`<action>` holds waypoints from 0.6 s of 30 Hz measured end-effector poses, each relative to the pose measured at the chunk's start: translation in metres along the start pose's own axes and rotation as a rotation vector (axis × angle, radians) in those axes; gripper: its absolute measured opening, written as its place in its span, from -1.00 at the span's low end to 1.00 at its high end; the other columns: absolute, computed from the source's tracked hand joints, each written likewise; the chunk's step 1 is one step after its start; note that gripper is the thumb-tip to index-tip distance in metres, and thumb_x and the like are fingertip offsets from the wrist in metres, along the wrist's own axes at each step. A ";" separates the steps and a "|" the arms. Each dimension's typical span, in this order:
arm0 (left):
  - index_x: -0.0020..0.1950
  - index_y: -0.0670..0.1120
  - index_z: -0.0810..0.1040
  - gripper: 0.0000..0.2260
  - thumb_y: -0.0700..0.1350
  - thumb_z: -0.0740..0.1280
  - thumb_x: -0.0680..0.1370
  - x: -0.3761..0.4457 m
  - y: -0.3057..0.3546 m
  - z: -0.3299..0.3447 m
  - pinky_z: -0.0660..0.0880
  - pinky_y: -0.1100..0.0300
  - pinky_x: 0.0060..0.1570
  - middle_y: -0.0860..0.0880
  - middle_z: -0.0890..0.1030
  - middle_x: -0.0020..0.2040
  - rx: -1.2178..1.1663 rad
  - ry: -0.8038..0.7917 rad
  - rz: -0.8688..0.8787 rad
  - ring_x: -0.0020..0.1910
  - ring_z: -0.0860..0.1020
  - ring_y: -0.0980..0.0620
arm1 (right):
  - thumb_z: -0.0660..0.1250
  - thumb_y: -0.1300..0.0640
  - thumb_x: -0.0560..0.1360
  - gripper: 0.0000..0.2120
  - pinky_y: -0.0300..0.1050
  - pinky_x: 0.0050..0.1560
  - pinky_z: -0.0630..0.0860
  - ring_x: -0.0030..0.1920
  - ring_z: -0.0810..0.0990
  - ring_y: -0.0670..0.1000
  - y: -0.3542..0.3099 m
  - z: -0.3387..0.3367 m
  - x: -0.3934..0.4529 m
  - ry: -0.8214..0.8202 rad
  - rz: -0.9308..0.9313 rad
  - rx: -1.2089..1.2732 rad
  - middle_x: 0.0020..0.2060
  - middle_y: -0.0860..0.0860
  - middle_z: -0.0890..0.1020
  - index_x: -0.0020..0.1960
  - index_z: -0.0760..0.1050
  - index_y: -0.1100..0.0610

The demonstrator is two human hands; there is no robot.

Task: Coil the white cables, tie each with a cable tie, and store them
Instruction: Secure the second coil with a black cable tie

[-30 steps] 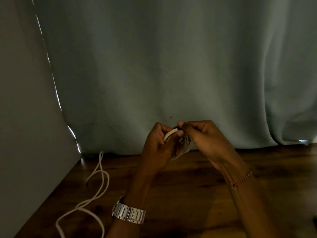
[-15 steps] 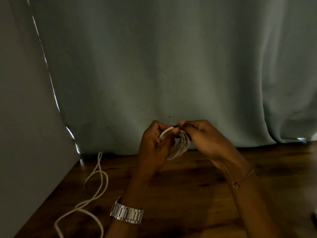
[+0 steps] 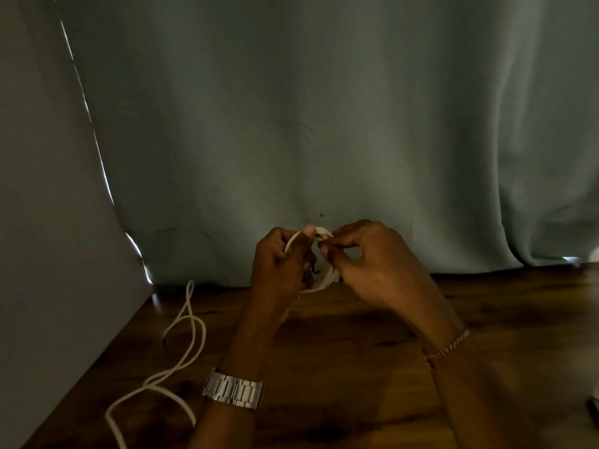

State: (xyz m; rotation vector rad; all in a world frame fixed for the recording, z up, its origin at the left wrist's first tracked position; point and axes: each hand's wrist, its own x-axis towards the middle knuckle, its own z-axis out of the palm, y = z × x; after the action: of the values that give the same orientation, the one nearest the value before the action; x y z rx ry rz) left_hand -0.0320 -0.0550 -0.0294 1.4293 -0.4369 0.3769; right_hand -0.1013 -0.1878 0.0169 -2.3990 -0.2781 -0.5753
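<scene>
Both hands were up over the wooden table (image 3: 356, 367): left hand (image 3: 278, 267) curled round the coiled white cable (image 3: 324, 281), right hand (image 3: 372, 267) pinching its top with thumb and forefinger. 1 more loose white cable (image 3: 191, 345) lay on the table by the wall (image 3: 48, 254), well apart.

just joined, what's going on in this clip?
A person is bundling a white cable. Both hands hold a small coiled cable up above the wooden table, in front of a pale curtain. The left hand grips one side of the coil; the right hand pinches at its top, apparently working a tie, though the dim light hides the detail. A second, loose cable lies uncoiled on the table to the left.
</scene>
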 end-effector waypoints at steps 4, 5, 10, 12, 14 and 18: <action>-0.10 -0.22 0.48 -0.74 -0.03 0.30 0.62 0.000 0.003 -0.002 0.32 0.27 -0.53 0.01 0.42 -0.49 -0.080 -0.025 -0.074 -0.58 0.36 0.12 | 0.30 0.02 0.62 -0.76 -0.29 -0.01 0.32 0.23 0.49 0.01 -0.002 0.009 0.001 -0.001 0.029 -0.078 0.30 0.02 0.49 0.23 0.64 -0.04; -0.13 -0.20 0.47 -0.75 -0.03 0.30 0.62 0.001 0.004 -0.003 0.31 0.28 -0.53 0.01 0.41 -0.49 -0.103 -0.029 -0.090 -0.58 0.35 0.12 | 0.30 0.01 0.61 -0.77 -0.28 -0.01 0.34 0.21 0.50 0.01 -0.002 0.009 0.001 -0.002 0.027 -0.062 0.26 0.01 0.50 0.20 0.66 -0.04; -0.18 -0.19 0.49 -0.74 -0.04 0.31 0.61 0.001 0.005 -0.004 0.23 0.27 -0.53 0.01 0.34 -0.52 -0.164 -0.064 -0.083 -0.58 0.28 0.08 | 0.33 0.03 0.61 -0.77 -0.05 -0.03 0.62 -0.08 0.66 0.01 0.003 0.017 0.005 0.079 0.017 0.197 -0.12 0.06 0.70 -0.04 0.72 0.10; -0.21 -0.17 0.49 -0.74 -0.03 0.32 0.60 -0.001 0.005 -0.002 0.23 0.26 -0.52 0.03 0.34 -0.52 -0.168 -0.060 -0.088 -0.59 0.29 0.08 | 0.38 0.08 0.57 -0.84 -0.48 -0.22 0.50 -0.22 0.59 -0.27 0.005 0.021 0.006 0.130 0.023 0.217 -0.26 -0.17 0.61 -0.06 0.73 0.09; -0.22 -0.16 0.49 -0.74 -0.02 0.33 0.59 -0.001 0.004 0.000 0.24 0.25 -0.51 0.02 0.35 -0.52 -0.172 -0.055 -0.101 -0.58 0.29 0.08 | 0.41 0.09 0.56 -0.86 -0.57 -0.35 0.39 -0.35 0.51 -0.31 0.005 0.023 0.008 0.152 0.055 0.192 -0.32 -0.27 0.49 -0.14 0.71 0.07; -0.20 -0.12 0.49 -0.77 0.00 0.35 0.56 -0.001 0.003 0.000 0.35 0.17 -0.43 0.02 0.44 -0.47 -0.149 -0.072 -0.064 -0.48 0.41 0.02 | 0.35 0.07 0.59 -0.75 -0.42 -0.47 0.38 -0.28 0.61 -0.04 0.006 0.024 0.010 0.102 0.079 0.185 -0.28 -0.08 0.59 -0.26 0.58 0.04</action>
State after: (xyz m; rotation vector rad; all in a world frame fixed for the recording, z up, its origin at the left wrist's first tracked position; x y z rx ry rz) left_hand -0.0344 -0.0545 -0.0273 1.3107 -0.4667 0.2372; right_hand -0.0824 -0.1765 0.0017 -2.1849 -0.1831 -0.6056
